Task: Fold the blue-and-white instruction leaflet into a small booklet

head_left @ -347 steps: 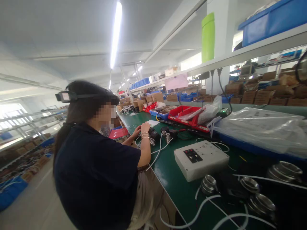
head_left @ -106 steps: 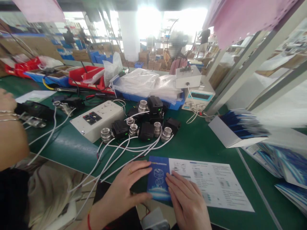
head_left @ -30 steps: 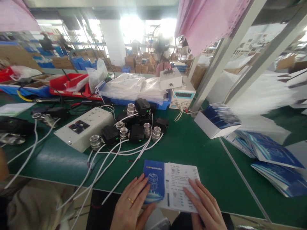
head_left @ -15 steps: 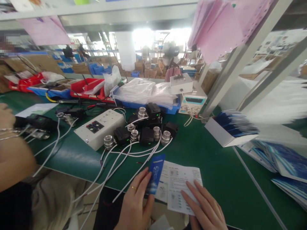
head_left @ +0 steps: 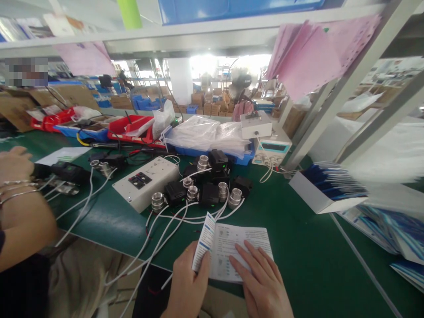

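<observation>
A printed leaflet (head_left: 232, 247) lies at the near edge of the green bench (head_left: 291, 247). My left hand (head_left: 187, 287) pinches the leaflet's left flap and holds it raised, folding over the page. Flat on the printed page, my right hand (head_left: 261, 282) presses down with its fingers spread. Just beyond the leaflet sits a cluster of black valve actuators (head_left: 208, 185) with metal fittings and white cables (head_left: 159, 234) trailing towards me.
A white control box (head_left: 145, 181) lies left of the valves. A white box of blue leaflets (head_left: 327, 190) and loose blue leaflets (head_left: 394, 229) sit at right. A co-worker's arm (head_left: 20, 212) reaches in at left. Red and blue trays (head_left: 132, 128), plastic bags and a power supply (head_left: 271, 148) stand behind.
My left hand has lifted the leaflet's blue cover flap off the bench and swung it up over the page. My right hand stays flat on the sheet. The view has tilted upward.
</observation>
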Demonstrator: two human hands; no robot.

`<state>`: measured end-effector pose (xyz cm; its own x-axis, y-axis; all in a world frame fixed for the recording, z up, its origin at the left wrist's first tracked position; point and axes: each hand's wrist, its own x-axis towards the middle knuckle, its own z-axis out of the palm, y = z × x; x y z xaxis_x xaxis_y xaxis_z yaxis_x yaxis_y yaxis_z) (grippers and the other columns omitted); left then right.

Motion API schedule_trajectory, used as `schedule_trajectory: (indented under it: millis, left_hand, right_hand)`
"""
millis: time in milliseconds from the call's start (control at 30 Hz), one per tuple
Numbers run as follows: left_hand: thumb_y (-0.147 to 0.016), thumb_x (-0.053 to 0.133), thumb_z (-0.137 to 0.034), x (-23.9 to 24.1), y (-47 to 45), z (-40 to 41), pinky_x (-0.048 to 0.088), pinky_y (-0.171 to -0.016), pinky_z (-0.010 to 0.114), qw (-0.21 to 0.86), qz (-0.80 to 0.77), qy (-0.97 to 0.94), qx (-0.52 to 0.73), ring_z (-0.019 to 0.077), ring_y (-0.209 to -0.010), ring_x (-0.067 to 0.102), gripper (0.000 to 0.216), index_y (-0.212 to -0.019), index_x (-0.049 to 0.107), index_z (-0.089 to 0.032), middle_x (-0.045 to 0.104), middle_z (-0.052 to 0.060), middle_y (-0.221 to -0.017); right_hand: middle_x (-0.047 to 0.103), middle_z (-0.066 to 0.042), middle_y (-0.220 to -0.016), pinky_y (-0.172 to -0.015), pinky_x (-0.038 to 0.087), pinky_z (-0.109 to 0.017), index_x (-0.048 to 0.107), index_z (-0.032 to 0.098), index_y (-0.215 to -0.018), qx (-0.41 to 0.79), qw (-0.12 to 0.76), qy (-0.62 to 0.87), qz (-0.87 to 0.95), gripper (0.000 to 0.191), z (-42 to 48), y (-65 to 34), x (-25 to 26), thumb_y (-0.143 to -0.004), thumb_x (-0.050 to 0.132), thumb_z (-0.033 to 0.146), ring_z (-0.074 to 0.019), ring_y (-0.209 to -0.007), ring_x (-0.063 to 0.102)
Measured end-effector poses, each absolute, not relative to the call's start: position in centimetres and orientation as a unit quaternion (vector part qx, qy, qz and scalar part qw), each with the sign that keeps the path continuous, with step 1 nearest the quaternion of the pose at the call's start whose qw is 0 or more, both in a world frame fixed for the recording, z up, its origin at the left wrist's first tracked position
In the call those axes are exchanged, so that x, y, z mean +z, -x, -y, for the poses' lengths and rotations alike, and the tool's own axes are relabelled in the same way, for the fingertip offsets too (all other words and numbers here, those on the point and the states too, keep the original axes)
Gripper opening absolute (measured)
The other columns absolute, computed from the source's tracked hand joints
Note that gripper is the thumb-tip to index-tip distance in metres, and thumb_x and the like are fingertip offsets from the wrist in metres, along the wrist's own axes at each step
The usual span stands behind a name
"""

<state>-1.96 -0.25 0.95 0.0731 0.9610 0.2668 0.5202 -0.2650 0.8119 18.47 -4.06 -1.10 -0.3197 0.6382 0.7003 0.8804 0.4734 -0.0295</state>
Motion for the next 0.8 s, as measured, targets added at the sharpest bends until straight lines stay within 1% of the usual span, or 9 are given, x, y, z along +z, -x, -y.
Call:
schedule_trajectory:
  millis: [100,267,367,500,700,800]
  left_hand:
    - [-0.094,0.052,-0.033,1.4,1.8,0.1,0.060,-0.071,0.026,0.270,-0.547,-0.675,0.414,0.0200,-0.078,0.075,0.026,-0.092,0.074,-0.018,0.079,0.009,-0.089]
    - [-0.093,0.051,-0.036,1.7,1.6,0.0,0.059,-0.067,0.025,0.272,-0.554,-0.669,0.415,0.0192,-0.073,0.074,0.029,-0.085,0.072,-0.018,0.077,0.007,-0.082]
    - [-0.092,0.051,-0.035,1.7,1.7,0.0,0.057,-0.067,0.024,0.270,-0.561,-0.667,0.410,0.0185,-0.072,0.073,0.028,-0.083,0.072,-0.018,0.076,0.006,-0.080]
    - [-0.092,0.051,-0.034,1.7,1.7,0.0,0.057,-0.069,0.024,0.278,-0.562,-0.666,0.405,0.0181,-0.075,0.074,0.026,-0.085,0.071,-0.018,0.075,0.005,-0.082]
    - [-0.093,0.051,-0.033,1.7,1.8,0.1,0.055,-0.067,0.024,0.274,-0.561,-0.672,0.399,0.0170,-0.072,0.071,0.028,-0.086,0.072,-0.017,0.074,0.004,-0.080]
    - [-0.093,0.051,-0.033,1.6,1.8,0.0,0.055,-0.066,0.023,0.272,-0.560,-0.669,0.406,0.0166,-0.071,0.071,0.027,-0.085,0.072,-0.018,0.075,0.004,-0.079]
  right_hand:
    - [0.068,0.000,-0.130,-0.107,0.044,-0.034,0.073,0.023,-0.113,-0.169,0.330,0.477,0.797,0.042,4.1,-18.6,-1.1,-0.091,0.043,0.002,-0.0215,-0.124,0.062]
    - [0.068,0.001,-0.130,-0.113,0.040,-0.033,0.072,0.024,-0.116,-0.137,0.331,0.480,0.801,0.043,4.3,-18.5,-1.1,-0.091,0.045,0.001,-0.0203,-0.128,0.059]
    - [0.068,-0.001,-0.130,-0.115,0.039,-0.036,0.073,0.023,-0.116,-0.109,0.360,0.497,0.782,0.045,4.4,-17.9,-1.6,-0.090,0.044,0.000,-0.0211,-0.130,0.057]
    - [0.068,-0.003,-0.131,-0.118,0.035,-0.042,0.072,0.022,-0.116,-0.063,0.403,0.525,0.747,0.049,4.7,-17.1,-2.2,-0.091,0.039,-0.003,-0.0225,-0.134,0.053]
    - [0.068,-0.004,-0.131,-0.118,0.034,-0.041,0.072,0.020,-0.116,-0.060,0.399,0.521,0.752,0.047,4.9,-16.9,-1.6,-0.092,0.039,-0.003,-0.0229,-0.134,0.053]
    - [0.068,-0.004,-0.129,-0.115,0.040,-0.042,0.072,0.021,-0.117,-0.076,0.379,0.514,0.766,0.047,4.8,-17.3,-1.2,-0.090,0.040,-0.002,-0.0231,-0.132,0.055]
